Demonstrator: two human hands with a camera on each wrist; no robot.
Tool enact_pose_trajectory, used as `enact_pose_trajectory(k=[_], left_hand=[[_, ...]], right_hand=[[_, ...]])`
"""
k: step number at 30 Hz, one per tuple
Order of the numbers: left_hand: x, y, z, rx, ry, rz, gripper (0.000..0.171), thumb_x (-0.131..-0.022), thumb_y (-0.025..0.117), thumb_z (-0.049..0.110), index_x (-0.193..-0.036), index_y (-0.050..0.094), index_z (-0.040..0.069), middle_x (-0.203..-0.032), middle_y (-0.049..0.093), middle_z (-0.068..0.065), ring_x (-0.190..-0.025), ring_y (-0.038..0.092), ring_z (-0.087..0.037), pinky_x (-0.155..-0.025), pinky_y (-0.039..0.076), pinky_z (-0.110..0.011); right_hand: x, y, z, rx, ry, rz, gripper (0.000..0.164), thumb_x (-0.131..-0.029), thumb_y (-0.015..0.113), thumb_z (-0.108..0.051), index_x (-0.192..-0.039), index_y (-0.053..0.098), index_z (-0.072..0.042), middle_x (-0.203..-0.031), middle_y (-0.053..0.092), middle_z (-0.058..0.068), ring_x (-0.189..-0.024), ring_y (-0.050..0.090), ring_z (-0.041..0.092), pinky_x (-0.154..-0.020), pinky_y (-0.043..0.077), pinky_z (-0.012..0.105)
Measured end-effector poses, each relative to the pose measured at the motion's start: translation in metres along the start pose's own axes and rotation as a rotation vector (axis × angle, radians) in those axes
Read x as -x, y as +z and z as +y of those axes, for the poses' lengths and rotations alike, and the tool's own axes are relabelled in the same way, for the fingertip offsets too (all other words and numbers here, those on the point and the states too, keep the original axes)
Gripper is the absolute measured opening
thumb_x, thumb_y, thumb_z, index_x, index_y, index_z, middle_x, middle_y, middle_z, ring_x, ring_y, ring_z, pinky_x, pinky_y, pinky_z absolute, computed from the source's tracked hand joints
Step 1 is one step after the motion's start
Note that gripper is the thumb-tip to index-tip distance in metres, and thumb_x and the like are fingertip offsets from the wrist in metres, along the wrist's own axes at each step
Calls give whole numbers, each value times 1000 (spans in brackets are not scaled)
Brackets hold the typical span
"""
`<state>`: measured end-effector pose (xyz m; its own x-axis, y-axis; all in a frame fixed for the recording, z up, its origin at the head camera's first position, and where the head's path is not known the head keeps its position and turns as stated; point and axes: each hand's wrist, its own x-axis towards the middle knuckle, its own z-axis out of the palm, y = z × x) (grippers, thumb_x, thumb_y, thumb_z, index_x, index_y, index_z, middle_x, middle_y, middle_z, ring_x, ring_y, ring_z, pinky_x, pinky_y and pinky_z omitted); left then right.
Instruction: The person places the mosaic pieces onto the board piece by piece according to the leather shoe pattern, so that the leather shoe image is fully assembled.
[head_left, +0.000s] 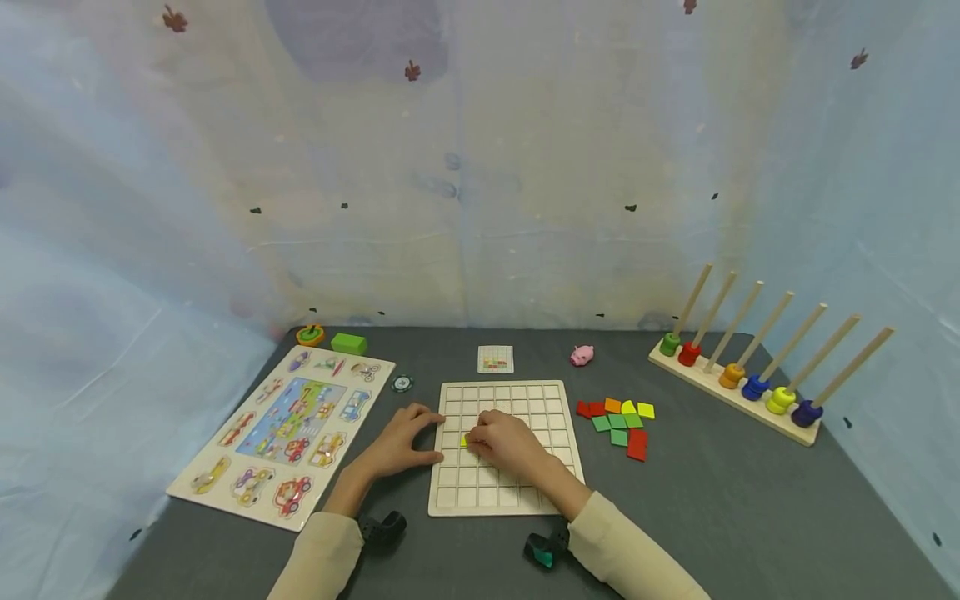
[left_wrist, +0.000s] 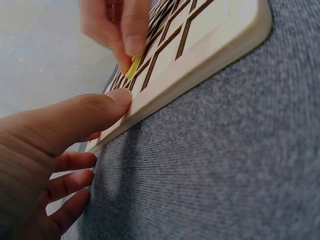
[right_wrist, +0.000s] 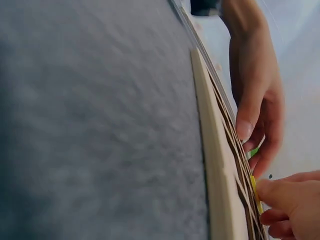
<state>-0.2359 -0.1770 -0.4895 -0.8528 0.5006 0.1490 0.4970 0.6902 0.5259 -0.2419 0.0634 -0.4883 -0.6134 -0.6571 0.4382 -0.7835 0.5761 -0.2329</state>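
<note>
A pale wooden grid board (head_left: 468, 497) lies flat on the dark table. Over its left-centre squares my right hand (head_left: 507, 444) pinches a small yellow tile (head_left: 463, 441) between thumb and fingers. The left wrist view shows that yellow tile (left_wrist: 132, 68) tilted, low over the grid. My left hand (head_left: 401, 442) rests at the board's left edge, its thumb on the rim and its other fingers spread loosely beside it. In the right wrist view the tile (right_wrist: 256, 194) shows at the right fingertips, close to the grid.
Right of the board lie several red, orange, green and yellow tiles (head_left: 617, 421). A pattern card (head_left: 495, 359) and a pink pig (head_left: 582, 356) sit behind. A vehicle puzzle (head_left: 225, 492), a green block (head_left: 349, 343) and a round chip (head_left: 402, 383) stand left; a peg stacker (head_left: 738, 398) stands right.
</note>
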Motion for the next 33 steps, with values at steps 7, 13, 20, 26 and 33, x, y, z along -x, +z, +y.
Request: enact_pose_trajectory(k=[7,13,20,26,33], left_hand=[[-1,4,-3,-8,0,5,59,-81,72,38,-130,54,10,-121,46,-9,-107,43,-26,-90,36,-49],[0,3,-4,3,-21,-7,60,-80,73,37,-131,53,11,-122,45,-9,-108,41,-26,-91,36,-49],[0,0,-2,5,-43,-21,60,-80,73,36,-132,53,12,-123,45,-8,-109,41,-24,-93,35,-49],[-1,-1,-1,-9,-30,-14,60,-80,73,37,-130,54,10,-121,46,-9,-107,42,-25,-91,36,-49],[0,0,-2,2,-30,-17,61,-80,73,39,-130,54,11,-120,45,-8,-105,42,-24,-90,36,-49]], right_hand=[[14,-16,12,-151,78,-32,21,-91,62,-24,-108,68,-13,-92,60,-2,-75,54,6,-65,45,22],[34,-40,51,-219,142,87,15,-87,67,-16,-100,69,-8,-92,62,2,-74,56,9,-64,47,24],[70,-79,97,-176,270,80,17,-83,70,-6,-100,70,-6,-90,61,5,-72,54,12,-62,43,28],[97,-106,126,-135,366,-34,25,-84,67,-3,-109,67,-1,-102,61,13,-87,58,26,-76,46,44],[116,-120,140,-38,389,-146,31,-81,65,2,-112,63,9,-109,60,24,-101,54,41,-86,40,55]])
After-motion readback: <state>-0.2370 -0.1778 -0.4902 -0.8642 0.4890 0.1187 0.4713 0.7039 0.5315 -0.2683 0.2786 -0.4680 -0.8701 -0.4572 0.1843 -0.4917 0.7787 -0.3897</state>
